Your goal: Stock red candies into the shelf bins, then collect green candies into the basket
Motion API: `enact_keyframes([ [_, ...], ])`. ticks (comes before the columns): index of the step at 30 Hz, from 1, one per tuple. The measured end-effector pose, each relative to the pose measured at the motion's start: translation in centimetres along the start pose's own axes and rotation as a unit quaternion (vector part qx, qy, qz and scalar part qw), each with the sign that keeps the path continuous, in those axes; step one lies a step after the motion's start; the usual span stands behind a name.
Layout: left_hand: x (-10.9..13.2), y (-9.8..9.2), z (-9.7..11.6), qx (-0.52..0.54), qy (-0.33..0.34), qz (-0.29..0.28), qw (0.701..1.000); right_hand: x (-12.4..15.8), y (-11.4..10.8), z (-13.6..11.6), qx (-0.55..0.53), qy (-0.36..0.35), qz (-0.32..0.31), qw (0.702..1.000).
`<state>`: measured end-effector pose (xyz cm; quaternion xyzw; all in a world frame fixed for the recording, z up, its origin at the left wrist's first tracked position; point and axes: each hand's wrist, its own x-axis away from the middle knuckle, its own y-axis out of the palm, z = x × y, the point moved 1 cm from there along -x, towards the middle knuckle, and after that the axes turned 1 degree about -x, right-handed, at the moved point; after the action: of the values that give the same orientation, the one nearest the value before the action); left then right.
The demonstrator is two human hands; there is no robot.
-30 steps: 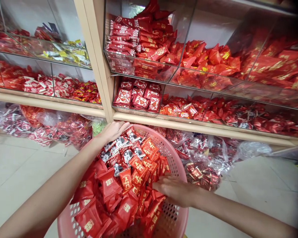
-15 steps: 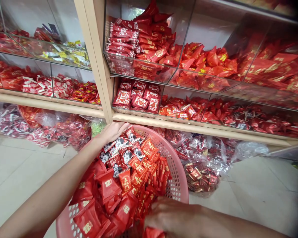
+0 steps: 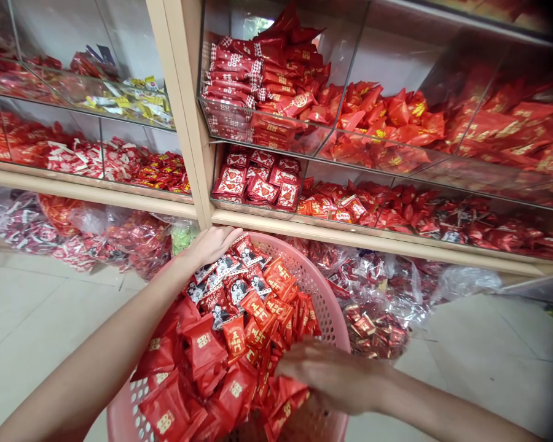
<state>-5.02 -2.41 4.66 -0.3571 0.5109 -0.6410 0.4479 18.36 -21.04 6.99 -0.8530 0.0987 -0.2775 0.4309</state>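
Note:
A pink perforated plastic basket (image 3: 334,307) holds heaps of wrapped sweets. My left hand (image 3: 214,244) grips its far rim at the upper left, fingers pressed together over the edge. Inside the basket on the near right, my right hand (image 3: 325,373), slightly blurred, is closed on red candy packets (image 3: 286,402) with gold print; its fingertips are partly hidden. Larger red packets (image 3: 205,347) lie at the left of the basket. Small orange-red packets (image 3: 258,310) fill the middle, and black-white-and-red packets (image 3: 225,285) lie at the far side, near my left hand.
Wooden shelving (image 3: 184,92) with clear-fronted bins of sweets stands just beyond the basket. Under the lowest shelf, clear plastic bags of sweets (image 3: 378,325) sit on the tiled floor (image 3: 470,350). Stacked red-and-white square packets (image 3: 262,181) occupy a lower bin.
My right hand has risen and moved away from me inside the basket, bringing red candy packets up with it. My left hand stays on the rim. The view has shifted slightly.

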Motion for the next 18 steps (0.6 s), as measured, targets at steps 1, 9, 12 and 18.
enact_keyframes([
  [1,0.0,0.0,0.0,0.002,-0.002,0.000,1.000,0.3,-0.4,0.4,0.026,0.019,0.026,0.999],
  [9,0.2,-0.2,0.1,0.013,-0.008,0.005,1.000,-0.9,4.0,0.5,0.175,-0.048,0.097,0.979],
  [12,0.4,-0.3,0.2,0.013,-0.009,0.008,1.000,-1.9,5.9,0.0,0.173,-0.074,0.100,0.977],
  [18,0.5,-0.4,0.3,0.011,0.004,0.012,1.000,-1.7,5.5,0.0,0.111,-0.056,0.046,0.991],
])
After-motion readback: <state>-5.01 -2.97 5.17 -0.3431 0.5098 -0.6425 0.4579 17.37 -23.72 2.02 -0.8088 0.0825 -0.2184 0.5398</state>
